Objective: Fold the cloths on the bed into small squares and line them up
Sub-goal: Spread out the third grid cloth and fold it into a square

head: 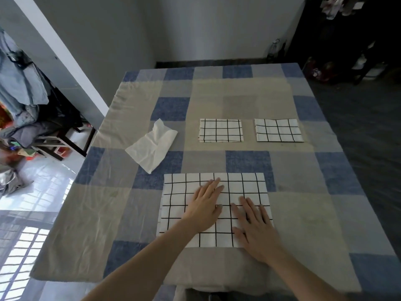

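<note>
A white cloth with a black grid (178, 198) lies flat near the front of the bed, folded into a wide rectangle. My left hand (206, 205) rests flat on its middle, fingers spread. My right hand (256, 227) presses flat on its right part, fingers apart. Two smaller folded grid cloths sit side by side farther back: one in the centre (221, 130), one to the right (278, 130). A plain white cloth (152, 145) lies crumpled and loosely folded at the left.
The bed (303, 192) has a blue, grey and beige checked cover. A chair piled with clothes (39, 127) stands left of the bed. Dark furniture (347, 40) stands at the back right. A wall runs behind the bed.
</note>
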### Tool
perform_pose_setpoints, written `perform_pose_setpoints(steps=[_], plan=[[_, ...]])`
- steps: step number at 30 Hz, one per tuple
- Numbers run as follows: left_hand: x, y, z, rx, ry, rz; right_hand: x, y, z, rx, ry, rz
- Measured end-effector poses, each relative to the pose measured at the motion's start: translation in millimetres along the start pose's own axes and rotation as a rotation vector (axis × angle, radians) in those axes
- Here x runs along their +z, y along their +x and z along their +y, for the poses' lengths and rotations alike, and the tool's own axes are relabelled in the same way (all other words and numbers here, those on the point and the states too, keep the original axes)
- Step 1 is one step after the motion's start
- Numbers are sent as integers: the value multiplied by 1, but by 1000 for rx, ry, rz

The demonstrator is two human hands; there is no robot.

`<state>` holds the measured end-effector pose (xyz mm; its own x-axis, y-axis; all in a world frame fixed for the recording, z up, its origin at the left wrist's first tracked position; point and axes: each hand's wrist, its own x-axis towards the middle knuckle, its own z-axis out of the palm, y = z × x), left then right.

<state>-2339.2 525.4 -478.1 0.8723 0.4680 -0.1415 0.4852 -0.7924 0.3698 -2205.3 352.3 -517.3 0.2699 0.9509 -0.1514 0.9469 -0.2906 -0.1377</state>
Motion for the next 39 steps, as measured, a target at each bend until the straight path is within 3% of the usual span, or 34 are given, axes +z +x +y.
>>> perform_pose_setpoints(steps=[3,8,12,17,22,26,30,35,39], plan=[[8,13,-15,-37,47,-87,0,-1,1,-4,-5,-3],[0,1,-67,-191,160,-67,-1,0,3,2,1,-23],[-4,-2,-81,-150,211,-27,-11,5,-3,76,39,-37],[-2,-2,-81,-152,223,-22,-39,69,-49,139,172,168],[-3,-1,-81,-134,234,-26,-23,130,-88,52,271,68],[0,0,-85,-139,211,-9,-14,125,-60,128,162,54],[-1,-1,-86,-121,220,-21,-23,101,10,299,125,69],[-1,0,-86,-118,223,-21,-54,98,58,255,287,-7],[-1,0,-87,-110,215,-46,-81,122,59,272,245,-107]])
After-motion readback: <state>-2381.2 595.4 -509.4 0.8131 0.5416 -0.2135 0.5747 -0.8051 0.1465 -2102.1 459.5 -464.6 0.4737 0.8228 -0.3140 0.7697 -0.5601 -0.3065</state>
